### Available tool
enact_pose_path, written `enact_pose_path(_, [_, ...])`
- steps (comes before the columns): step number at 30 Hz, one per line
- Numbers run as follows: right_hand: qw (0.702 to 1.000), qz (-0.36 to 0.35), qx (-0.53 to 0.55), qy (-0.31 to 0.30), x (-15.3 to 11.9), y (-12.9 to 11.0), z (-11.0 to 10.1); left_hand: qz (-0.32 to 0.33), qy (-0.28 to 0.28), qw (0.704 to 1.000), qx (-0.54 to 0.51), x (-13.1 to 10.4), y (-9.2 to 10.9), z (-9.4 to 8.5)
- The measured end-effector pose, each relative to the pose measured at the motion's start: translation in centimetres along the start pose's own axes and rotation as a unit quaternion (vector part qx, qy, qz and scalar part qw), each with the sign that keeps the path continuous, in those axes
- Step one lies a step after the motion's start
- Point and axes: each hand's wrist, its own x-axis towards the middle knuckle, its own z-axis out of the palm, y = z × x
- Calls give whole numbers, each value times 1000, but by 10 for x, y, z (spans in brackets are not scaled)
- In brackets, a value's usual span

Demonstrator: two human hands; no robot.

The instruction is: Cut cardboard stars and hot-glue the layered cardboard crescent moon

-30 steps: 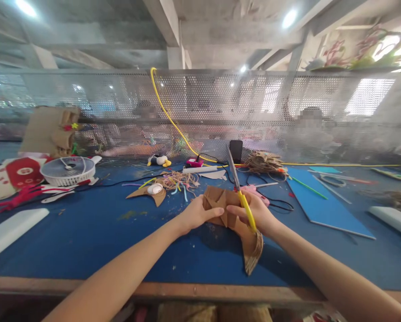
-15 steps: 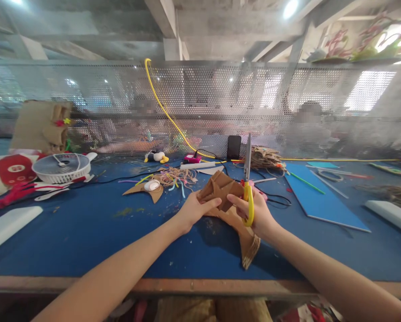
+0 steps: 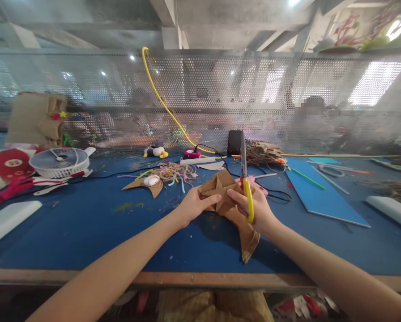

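Note:
Over the middle of the blue table, my left hand (image 3: 193,206) pinches a brown folded cardboard piece (image 3: 222,185) with star-like creases, its thumb lying on the front. My right hand (image 3: 261,209) is closed around scissors (image 3: 249,203) with yellow handles, their blades pointing up and away from the cardboard. Its thumb and finger also touch the right side of the folded piece. Below the hands, a curved strip of brown corrugated cardboard (image 3: 245,235) reaches toward the front edge. Whether this strip is joined to the folded piece I cannot tell.
Behind my hands lie tangled strings (image 3: 177,172), a white round thing on a cardboard cutout (image 3: 136,184), a dark phone (image 3: 234,143) and a bundle of brown strips (image 3: 264,153). A white fan (image 3: 59,163) sits left; a blue board (image 3: 328,194) lies right. A perforated metal screen (image 3: 200,89) runs behind.
The view has shifted slightly, so the whole scene sits a little higher. The scissors lean a bit more to the left. Both hands keep their hold on the cardboard piece.

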Motion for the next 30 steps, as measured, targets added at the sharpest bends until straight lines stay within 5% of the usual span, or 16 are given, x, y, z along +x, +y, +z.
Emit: enact_pose_path(30, [1000,-2,-11,7,0,1,-1,9,30,999,29,2,-9,4])
